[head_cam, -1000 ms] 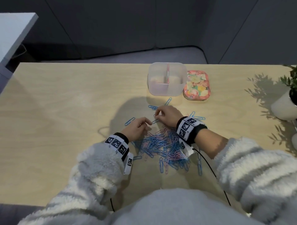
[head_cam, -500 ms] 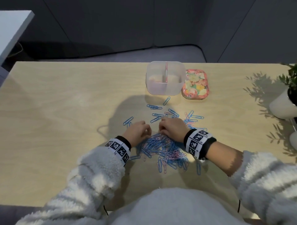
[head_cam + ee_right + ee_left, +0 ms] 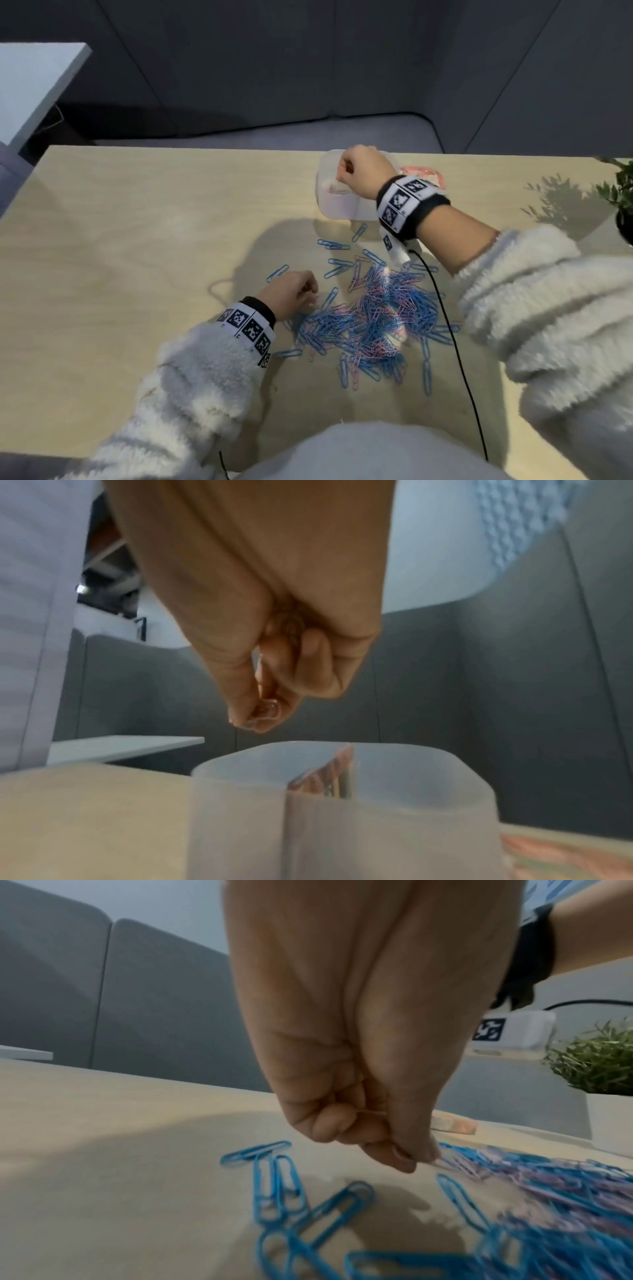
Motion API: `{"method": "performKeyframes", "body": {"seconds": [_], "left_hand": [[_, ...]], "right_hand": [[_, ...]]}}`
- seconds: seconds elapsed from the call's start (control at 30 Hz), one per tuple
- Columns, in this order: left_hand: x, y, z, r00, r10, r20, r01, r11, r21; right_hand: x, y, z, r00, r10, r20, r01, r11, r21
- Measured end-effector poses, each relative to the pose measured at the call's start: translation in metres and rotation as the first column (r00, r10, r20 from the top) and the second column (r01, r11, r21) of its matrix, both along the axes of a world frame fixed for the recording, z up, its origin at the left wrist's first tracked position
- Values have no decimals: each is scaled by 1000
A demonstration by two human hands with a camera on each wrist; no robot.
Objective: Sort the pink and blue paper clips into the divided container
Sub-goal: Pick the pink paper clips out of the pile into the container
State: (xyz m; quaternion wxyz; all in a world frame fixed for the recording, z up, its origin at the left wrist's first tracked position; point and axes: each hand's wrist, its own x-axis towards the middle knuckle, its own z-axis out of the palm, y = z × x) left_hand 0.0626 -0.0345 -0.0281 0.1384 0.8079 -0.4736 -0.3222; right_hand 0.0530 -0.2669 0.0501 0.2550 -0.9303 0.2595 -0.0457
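Note:
A mixed pile of pink and blue paper clips (image 3: pixel 376 322) (image 3: pixel 548 1191) lies on the wooden table in front of me. The translucent divided container (image 3: pixel 337 205) (image 3: pixel 240 818) stands beyond it, with some pink clips in its left compartment. My right hand (image 3: pixel 342 171) (image 3: pixel 255 721) hovers above that left compartment, its thumb and forefinger pinching what looks like a pink clip. My left hand (image 3: pixel 313 298) (image 3: pixel 411 1158) is curled at the pile's left edge. Its fingertips pinch at pink clips there, and a thin pale clip shows inside the fist.
Loose blue clips (image 3: pixel 334 245) (image 3: pixel 274 1183) are scattered between pile and container. A flowery lid (image 3: pixel 431 173) lies right of the container. A potted plant (image 3: pixel 620 192) (image 3: pixel 596 1064) stands at the table's right edge. A black cable (image 3: pixel 455 342) runs across the pile's right side.
My right hand has risen from the pile and moved forward over the container's left compartment. My left hand stays at the pile's left edge, still curled.

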Motion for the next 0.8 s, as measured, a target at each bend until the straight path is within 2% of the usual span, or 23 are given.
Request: {"method": "performKeyframes", "body": {"seconds": [0.07,0.17,0.23,0.3,0.4,0.47,0.53,0.6,0.67,0.8], "left_hand": [[4,-5,5,1000,-8,-7,8,1000,2],[12,-13,17,999,-36,-2,36,999,8],[21,-20,25,999,-37,-22,37,999,-17],[30,-31,34,999,-6,-39,3,997,-73],[43,-60,52,993,115,-25,-117,963,-242],[52,-85,62,980,196,-29,-193,911,-363],[57,-112,67,965,261,-24,-246,872,-424],[59,-135,68,957,283,60,-239,889,-390],[58,-152,66,954,244,177,-185,938,-294],[54,-160,55,955,174,238,-124,970,-210]], "right_hand": [[14,-3,-3,994,43,-100,-47,998,-38],[19,-4,-11,974,134,-184,-134,991,15],[10,-2,-8,981,138,-134,-137,990,18],[-9,2,-6,997,81,19,-82,996,20],[-47,13,-12,983,-36,182,11,990,138],[-78,20,-24,986,-82,148,47,973,226],[-106,25,-39,994,-83,77,60,962,265],[-126,25,-57,995,-95,15,87,950,299],[-140,25,-70,990,-137,-40,143,935,325],[-155,27,-80,983,-163,-85,182,934,308]]}}
